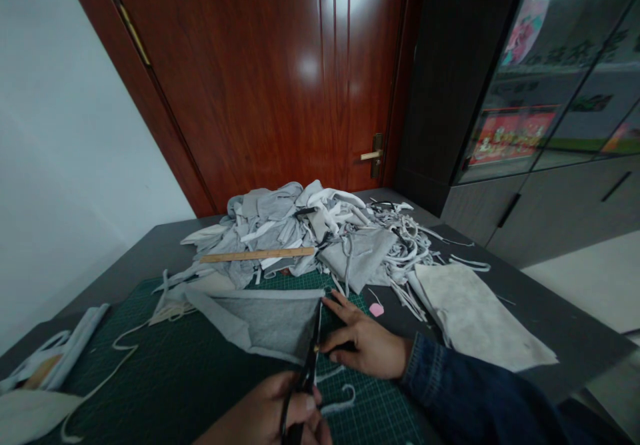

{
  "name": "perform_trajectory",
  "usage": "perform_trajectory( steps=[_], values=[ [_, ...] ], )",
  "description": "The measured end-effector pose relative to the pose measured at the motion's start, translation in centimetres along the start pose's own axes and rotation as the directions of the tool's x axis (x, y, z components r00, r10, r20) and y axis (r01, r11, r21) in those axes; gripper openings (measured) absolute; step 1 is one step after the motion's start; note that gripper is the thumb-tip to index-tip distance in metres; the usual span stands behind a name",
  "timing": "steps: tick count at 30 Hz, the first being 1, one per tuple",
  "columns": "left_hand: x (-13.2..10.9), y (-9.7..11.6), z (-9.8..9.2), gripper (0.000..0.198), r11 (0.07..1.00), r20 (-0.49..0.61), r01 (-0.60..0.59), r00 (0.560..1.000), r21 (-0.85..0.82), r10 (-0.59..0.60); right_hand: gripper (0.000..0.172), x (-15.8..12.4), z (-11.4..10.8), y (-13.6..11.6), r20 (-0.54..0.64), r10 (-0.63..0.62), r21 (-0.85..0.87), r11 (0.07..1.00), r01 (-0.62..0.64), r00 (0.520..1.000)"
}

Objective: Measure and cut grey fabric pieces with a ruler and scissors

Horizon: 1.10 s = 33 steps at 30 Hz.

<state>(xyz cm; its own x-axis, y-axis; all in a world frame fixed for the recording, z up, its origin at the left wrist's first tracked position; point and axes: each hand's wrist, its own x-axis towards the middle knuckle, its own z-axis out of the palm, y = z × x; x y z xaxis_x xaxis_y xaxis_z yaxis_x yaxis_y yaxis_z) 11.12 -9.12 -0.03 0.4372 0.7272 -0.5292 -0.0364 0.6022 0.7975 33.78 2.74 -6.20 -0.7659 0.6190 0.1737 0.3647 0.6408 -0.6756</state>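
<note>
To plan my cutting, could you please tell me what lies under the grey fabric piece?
The green cutting mat shows around the grey fabric piece; directly beneath it is covered from view.

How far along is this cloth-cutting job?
Plenty looks done: cut grey strips lie tangled on the table. In hand: the left hand works black scissors into a grey fabric piece, the right hand pressing it on a green cutting mat. Left: seemingly the heaped grey cloth.
</note>
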Motion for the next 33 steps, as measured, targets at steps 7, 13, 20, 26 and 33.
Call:
perform_trajectory(
  steps=[7,13,20,26,33],
  values=[
    [0.2,0.6,0.4,0.059,0.998,-0.050,0.049,0.998,0.032,-0.048,0.031,-0.1,0.1,0.0,-0.007,-0.009,0.010,1.000,0.010,1.000],
    [0.4,0.2,0.2,0.061,0.998,-0.069,0.032,0.997,0.058,-0.028,0.031,-0.1,0.0,-0.2,-0.004,0.013,0.017,1.000,-0.013,1.000],
    [0.1,0.5,-0.3,0.063,0.999,-0.016,0.051,0.999,0.018,-0.051,0.031,-0.1,-0.1,-0.2,0.005,0.002,0.013,1.000,-0.002,1.000],
    [0.2,1.9,0.7,0.071,0.996,-0.063,0.080,0.995,0.046,-0.077,0.032,-0.1,0.0,-0.2,0.005,0.012,0.004,1.000,-0.012,1.000],
    [0.3,1.2,0.2,0.061,0.999,-0.014,0.043,0.999,0.031,-0.043,0.032,-0.1,0.2,0.0,-0.001,0.010,0.017,1.000,-0.010,1.000]
  ],
)
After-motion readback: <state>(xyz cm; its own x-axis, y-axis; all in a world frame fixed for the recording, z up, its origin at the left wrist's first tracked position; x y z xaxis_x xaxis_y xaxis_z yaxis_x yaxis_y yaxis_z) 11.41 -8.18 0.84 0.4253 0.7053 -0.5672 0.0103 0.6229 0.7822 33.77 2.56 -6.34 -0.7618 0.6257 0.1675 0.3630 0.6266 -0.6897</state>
